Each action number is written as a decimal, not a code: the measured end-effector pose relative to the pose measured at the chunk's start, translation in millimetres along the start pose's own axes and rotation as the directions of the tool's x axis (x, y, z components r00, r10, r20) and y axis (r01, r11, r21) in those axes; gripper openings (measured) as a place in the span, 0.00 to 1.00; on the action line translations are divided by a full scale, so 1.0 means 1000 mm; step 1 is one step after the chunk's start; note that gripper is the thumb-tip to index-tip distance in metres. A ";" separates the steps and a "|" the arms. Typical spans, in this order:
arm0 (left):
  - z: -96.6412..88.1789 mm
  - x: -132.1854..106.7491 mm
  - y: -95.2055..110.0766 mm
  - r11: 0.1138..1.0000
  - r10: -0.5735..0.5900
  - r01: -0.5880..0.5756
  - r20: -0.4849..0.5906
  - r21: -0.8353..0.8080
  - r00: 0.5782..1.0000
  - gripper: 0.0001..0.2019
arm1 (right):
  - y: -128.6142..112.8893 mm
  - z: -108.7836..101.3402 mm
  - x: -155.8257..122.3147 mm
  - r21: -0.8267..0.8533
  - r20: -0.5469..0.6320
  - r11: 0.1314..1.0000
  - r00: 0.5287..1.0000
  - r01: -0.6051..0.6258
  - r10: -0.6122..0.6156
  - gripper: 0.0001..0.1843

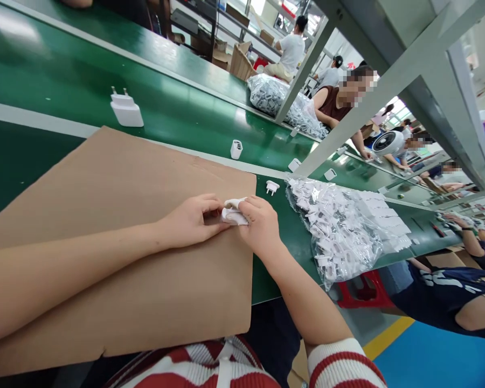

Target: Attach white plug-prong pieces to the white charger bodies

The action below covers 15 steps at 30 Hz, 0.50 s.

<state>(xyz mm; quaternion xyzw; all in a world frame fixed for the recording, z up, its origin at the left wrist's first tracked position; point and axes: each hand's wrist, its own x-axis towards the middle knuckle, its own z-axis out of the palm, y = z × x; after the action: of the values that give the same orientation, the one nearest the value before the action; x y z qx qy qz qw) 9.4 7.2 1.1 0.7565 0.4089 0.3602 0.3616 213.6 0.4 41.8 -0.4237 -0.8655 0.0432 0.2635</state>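
One white piece sits over the card near its right edge, pinched in the right hand and poking out toward the left hand, whose curled fingers are there, but I cannot tell if they grip it.

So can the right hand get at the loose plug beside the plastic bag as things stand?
Probably yes: the right hand is near the plug with nothing visible between them, though it holds a white part.
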 end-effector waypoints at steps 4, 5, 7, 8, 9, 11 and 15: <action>-0.002 0.005 0.006 0.999 -0.051 0.050 0.020 0.020 0.999 0.24 | 0.010 0.004 -0.005 0.257 -0.031 0.953 0.985 -0.159 0.172 0.07; -0.006 0.011 0.005 0.997 -0.075 0.074 0.013 0.027 0.997 0.25 | 0.018 0.003 -0.005 0.342 -0.042 0.919 0.974 -0.195 0.222 0.12; -0.020 0.028 -0.002 0.988 -0.143 0.146 -0.071 0.043 0.987 0.28 | 0.040 -0.001 -0.002 0.411 -0.081 0.877 0.948 -0.249 0.307 0.23; -0.030 0.040 -0.008 0.977 -0.192 0.202 -0.138 0.063 0.972 0.29 | 0.052 -0.002 0.000 0.379 -0.102 0.882 0.935 -0.280 0.341 0.26; -0.042 0.052 -0.015 0.961 -0.240 0.263 -0.213 0.085 0.947 0.31 | 0.064 -0.003 0.002 0.307 -0.104 0.898 0.927 -0.314 0.360 0.29; -0.069 0.078 -0.029 0.899 -0.335 0.401 -0.316 0.174 0.888 0.31 | 0.084 -0.003 0.004 0.127 -0.031 0.921 0.926 -0.369 0.376 0.35; -0.112 0.115 -0.050 0.802 -0.409 0.529 -0.391 0.278 0.825 0.31 | 0.095 0.000 0.001 -0.077 0.133 0.918 0.908 -0.390 0.397 0.42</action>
<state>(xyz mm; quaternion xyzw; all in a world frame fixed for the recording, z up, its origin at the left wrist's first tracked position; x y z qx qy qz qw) -56.2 156.6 41.5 0.6176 0.6981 0.2879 0.2201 280.5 61.8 13.8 -0.5912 -0.7802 0.1054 0.1750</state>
